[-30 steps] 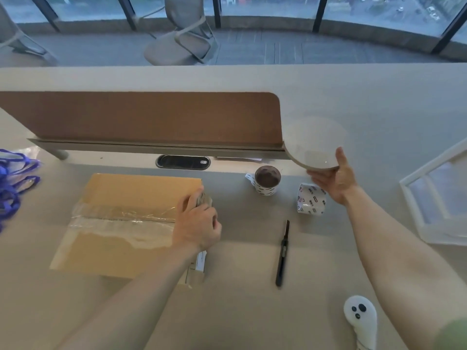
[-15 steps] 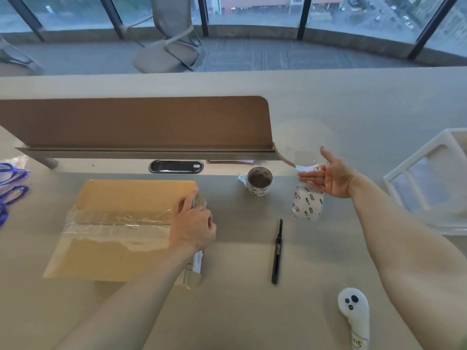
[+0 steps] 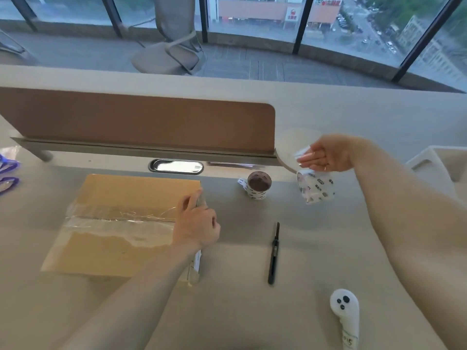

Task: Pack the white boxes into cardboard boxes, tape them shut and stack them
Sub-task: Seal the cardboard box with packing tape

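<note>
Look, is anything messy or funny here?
Yes. The clear tape across the flat brown cardboard box is wrinkled and bunched, not smooth. The white printed tape roll hangs tilted from a strip at the right hand.

Pen [image 3: 273,252] right of cardboard box [image 3: 126,223]

Grey bench [image 3: 328,248] with packing things spread across it
A taped cardboard box [image 3: 121,198] lies flat on the left; a tape roll [image 3: 257,185] stands far centre, a slim black tool [image 3: 274,251] lies right of the box, a white controller [image 3: 345,314] near right, blue straps [image 3: 7,173] at the far-left edge
</note>
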A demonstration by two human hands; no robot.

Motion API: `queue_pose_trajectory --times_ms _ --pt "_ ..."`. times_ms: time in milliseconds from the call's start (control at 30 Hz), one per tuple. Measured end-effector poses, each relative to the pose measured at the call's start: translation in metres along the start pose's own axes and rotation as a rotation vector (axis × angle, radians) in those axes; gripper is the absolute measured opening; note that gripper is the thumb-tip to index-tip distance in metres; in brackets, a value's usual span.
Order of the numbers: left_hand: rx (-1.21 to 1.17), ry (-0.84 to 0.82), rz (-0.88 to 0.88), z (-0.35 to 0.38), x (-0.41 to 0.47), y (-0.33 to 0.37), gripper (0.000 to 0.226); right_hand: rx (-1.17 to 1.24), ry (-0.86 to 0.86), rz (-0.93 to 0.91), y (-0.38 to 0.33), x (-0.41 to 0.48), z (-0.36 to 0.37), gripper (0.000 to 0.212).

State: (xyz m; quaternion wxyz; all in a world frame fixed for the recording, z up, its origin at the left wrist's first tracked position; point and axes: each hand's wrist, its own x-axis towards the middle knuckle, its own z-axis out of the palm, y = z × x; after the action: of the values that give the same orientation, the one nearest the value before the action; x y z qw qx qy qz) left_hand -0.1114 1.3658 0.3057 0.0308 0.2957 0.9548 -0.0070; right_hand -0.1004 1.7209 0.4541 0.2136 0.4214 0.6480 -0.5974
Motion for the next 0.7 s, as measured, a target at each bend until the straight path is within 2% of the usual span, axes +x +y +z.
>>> queue_pose_trajectory --times_ms 133,233,300,367,467,567,633,700 --pt "-0.044 -0.020 0.003 -0.005 -0.003 0.001 0.034 -0.097 -0.011 -0.149 -0.034 -0.055 -0.006 0.032" --pt "-0.239 -0.045 -0.020 -0.009 0.000 0.000 0.030 -0.098 -0.018 -0.280 -0.039 -0.089 0.008 0.032" --pt "-0.463 -0.076 -0.051 -0.019 0.002 -0.004 0.032 -0.090 -0.044 -0.373 -0.037 -0.112 0.027 0.032" --pt "-0.835 -0.096 -0.113 -0.040 0.004 -0.009 0.035 -0.087 -0.089 -0.449 -0.033 -0.129 0.050 0.032" --pt "-1.388 -0.112 -0.153 -0.089 -0.001 -0.019 0.026 -0.064 -0.176 -0.555 -0.027 -0.146 0.091 0.032" --pt "-1.643 -0.188 -0.107 -0.136 -0.013 -0.040 0.041 -0.067 -0.245 -0.625 -0.024 -0.154 0.142 0.034" --pt "-1.793 -0.238 -0.073 -0.158 -0.022 -0.061 0.042 -0.109 -0.287 -0.650 -0.025 -0.157 0.180 0.035" --pt "-1.857 -0.220 -0.059 -0.173 -0.034 -0.086 0.038 -0.173 -0.311 -0.671 -0.026 -0.158 0.215 0.033"
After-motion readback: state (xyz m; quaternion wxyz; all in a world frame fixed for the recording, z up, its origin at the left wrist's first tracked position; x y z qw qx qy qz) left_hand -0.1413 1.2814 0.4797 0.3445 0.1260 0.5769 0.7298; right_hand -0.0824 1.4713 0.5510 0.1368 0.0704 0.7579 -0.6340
